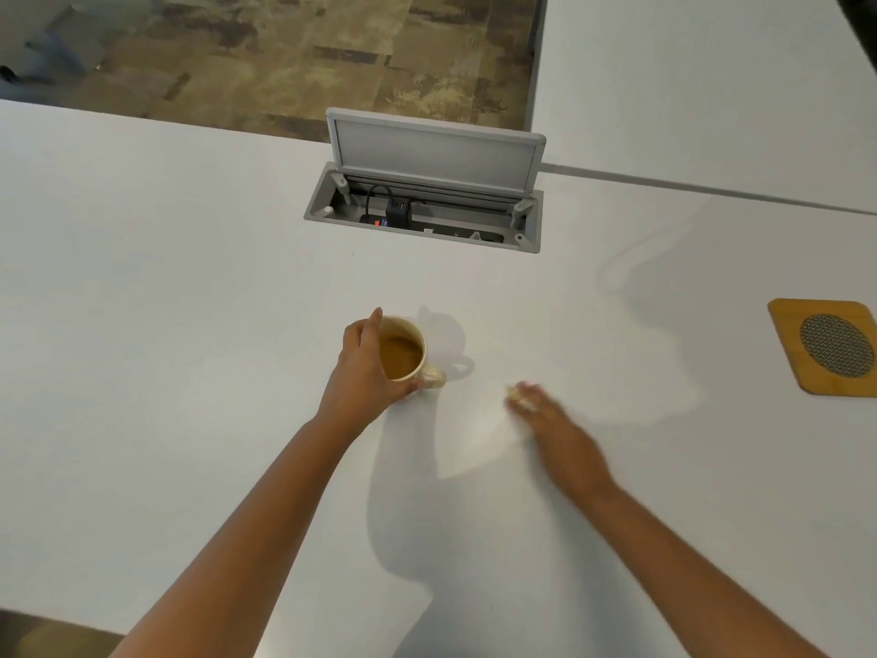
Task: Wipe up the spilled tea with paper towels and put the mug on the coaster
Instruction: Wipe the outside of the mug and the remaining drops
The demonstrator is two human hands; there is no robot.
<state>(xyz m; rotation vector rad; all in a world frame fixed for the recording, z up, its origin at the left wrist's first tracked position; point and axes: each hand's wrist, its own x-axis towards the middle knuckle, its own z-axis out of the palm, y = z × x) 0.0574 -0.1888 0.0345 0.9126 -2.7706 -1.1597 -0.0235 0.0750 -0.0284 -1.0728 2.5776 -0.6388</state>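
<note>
- While my left hand [365, 368] wraps the mug [405, 353] from its left side, thumb and fingers curled round the body, tea inside, handle pointing right and near.
- Mug sits mid-table [190, 277]; coaster [828, 346] lies far right, well apart, slightly farther than the mug.
- My right hand [553, 417] is blurred, flat-ish on the table right of the mug; something pale at the fingertips, maybe paper towel, cannot tell the grip.
- Judgement: right hand is nearer the coaster, but the left has the mug, so a long rightward carry.

Cream mug [412, 356] of tea upright, wooden coaster [828, 346] well apart
</note>
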